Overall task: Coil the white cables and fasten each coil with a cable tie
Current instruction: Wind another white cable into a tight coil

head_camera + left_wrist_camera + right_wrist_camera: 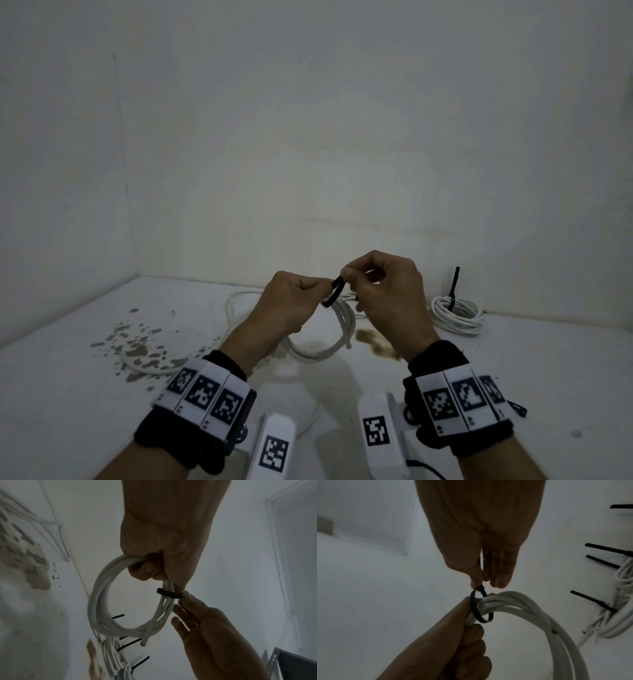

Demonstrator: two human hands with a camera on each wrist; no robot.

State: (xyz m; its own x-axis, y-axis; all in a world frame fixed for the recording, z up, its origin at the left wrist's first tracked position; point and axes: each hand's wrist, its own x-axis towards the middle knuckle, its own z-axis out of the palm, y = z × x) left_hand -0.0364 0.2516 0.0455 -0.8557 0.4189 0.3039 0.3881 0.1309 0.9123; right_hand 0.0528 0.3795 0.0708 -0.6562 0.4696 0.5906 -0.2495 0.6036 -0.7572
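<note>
My left hand (291, 301) grips a coil of white cable (329, 342) at its top and holds it up over the table; the left wrist view shows the coil (101, 601) hanging from the curled fingers. A black cable tie (334, 291) loops loosely around the bundle just beside that grip (479, 609). My right hand (383, 291) pinches the tie's end between thumb and forefinger (477, 584), the other fingers extended. One cut cable end (144, 642) sticks out of the coil's lower side.
A tied white coil (457, 315) with a black tie tail standing up lies at the back right of the white table (513, 377). Loose white cable (236, 301) lies behind my left hand. Brown stains (137, 346) mark the table's left side. Walls close off the back and left.
</note>
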